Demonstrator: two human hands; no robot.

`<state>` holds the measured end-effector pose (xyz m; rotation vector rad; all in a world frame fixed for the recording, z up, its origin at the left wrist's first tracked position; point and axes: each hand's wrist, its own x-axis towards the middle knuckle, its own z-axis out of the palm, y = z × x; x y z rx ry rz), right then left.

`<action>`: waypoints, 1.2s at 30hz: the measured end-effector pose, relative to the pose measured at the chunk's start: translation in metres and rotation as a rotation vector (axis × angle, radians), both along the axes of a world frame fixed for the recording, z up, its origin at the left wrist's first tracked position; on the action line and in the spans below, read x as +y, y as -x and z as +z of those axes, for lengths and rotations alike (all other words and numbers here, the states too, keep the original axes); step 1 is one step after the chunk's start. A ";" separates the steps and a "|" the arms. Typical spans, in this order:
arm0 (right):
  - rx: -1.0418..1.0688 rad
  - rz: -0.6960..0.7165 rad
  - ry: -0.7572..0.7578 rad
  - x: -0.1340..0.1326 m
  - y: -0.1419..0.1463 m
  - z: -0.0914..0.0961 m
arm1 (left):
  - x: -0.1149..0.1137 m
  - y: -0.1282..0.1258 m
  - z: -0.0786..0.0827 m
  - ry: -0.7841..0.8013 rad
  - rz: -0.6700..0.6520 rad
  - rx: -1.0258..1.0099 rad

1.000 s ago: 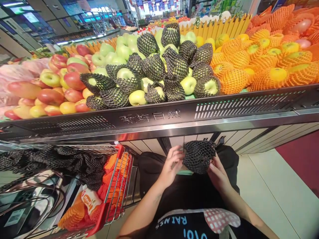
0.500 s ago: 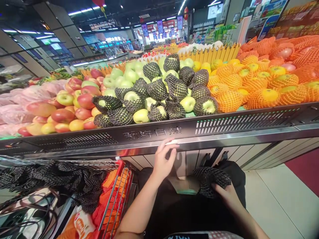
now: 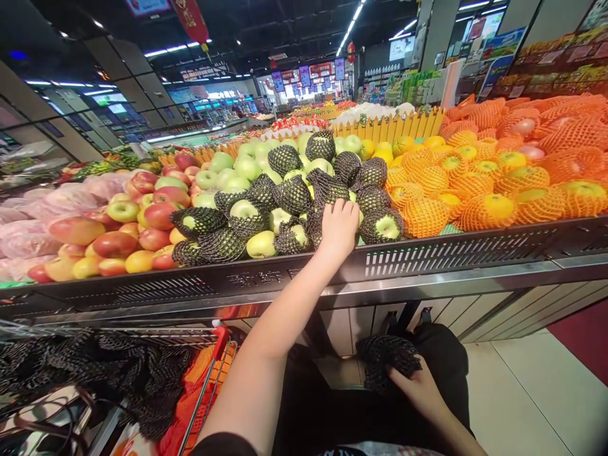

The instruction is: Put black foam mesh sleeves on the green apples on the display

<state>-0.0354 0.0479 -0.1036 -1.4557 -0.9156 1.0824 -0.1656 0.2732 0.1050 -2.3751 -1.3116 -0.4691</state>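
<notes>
My left hand reaches up into the fruit display, its fingers curled over a bare green apple that it mostly hides. Around it lie green apples, several of them in black foam nets. Down by my lap, my right hand grips a loose black foam net, held low in front of the display's base.
The display's dark metal front rail runs across the view. Red apples are piled at the left and fruit in orange nets at the right. A red shopping cart at the lower left holds black nets and orange nets.
My left hand let go of the black net, rose past the rail and landed on a green apple in the display. My right hand kept the net and stayed low. The view tilted up.
</notes>
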 end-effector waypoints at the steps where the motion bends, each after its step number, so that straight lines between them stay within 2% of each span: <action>1: -0.005 -0.009 0.004 0.000 -0.001 0.000 | 0.003 -0.001 0.000 -0.007 0.015 0.006; 4: -0.001 -0.034 0.017 0.000 -0.005 0.000 | 0.009 -0.002 -0.001 -0.034 0.047 0.009; 9: 0.004 0.026 0.006 -0.005 -0.009 0.001 | 0.016 0.004 0.001 -0.052 -0.037 0.071; 13: 0.004 -0.005 0.002 -0.009 -0.009 -0.001 | 0.017 0.014 0.006 -0.083 -0.084 0.095; 17: 0.009 -0.058 0.007 -0.009 -0.007 -0.002 | 0.011 0.030 0.013 -0.099 -0.088 -0.014; 20: 0.017 -0.004 -0.006 -0.005 -0.003 0.002 | 0.006 0.042 0.013 -0.083 -0.064 -0.134; 23: 0.042 0.011 -0.026 -0.001 0.004 0.006 | 0.000 0.050 0.005 -0.133 -0.062 -0.218; 26: 0.035 -0.038 -0.021 0.001 0.010 0.005 | -0.007 0.053 -0.009 -0.237 -0.132 -0.254; 29: 0.024 -0.008 -0.022 -0.001 0.014 0.000 | -0.012 0.053 -0.024 -0.271 -0.185 -0.257; 33: 0.015 -0.040 -0.034 -0.005 0.012 -0.007 | -0.013 0.052 -0.044 -0.329 -0.244 -0.264; 36: -0.011 -0.031 -0.045 -0.007 0.009 -0.007 | -0.009 0.052 -0.056 -0.432 -0.296 -0.306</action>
